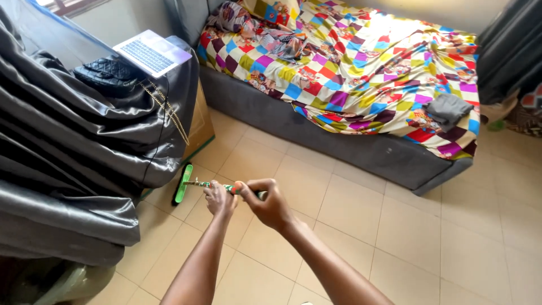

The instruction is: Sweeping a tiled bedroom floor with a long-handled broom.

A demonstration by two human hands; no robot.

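**Hands on the mop handle**

Head view: your left hand (219, 199) and right hand (270, 203) are both clamped on the thin patterned handle of a green flat-headed floor mop (183, 183), its head on the beige tiled floor (350, 214) beside the draped grey sheet (73, 152). You look mid-stroke; the next push calls for steady, level pressure.

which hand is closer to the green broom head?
Left. The left hand grips the handle just behind the broom head; the right hand grips farther back along the handle.
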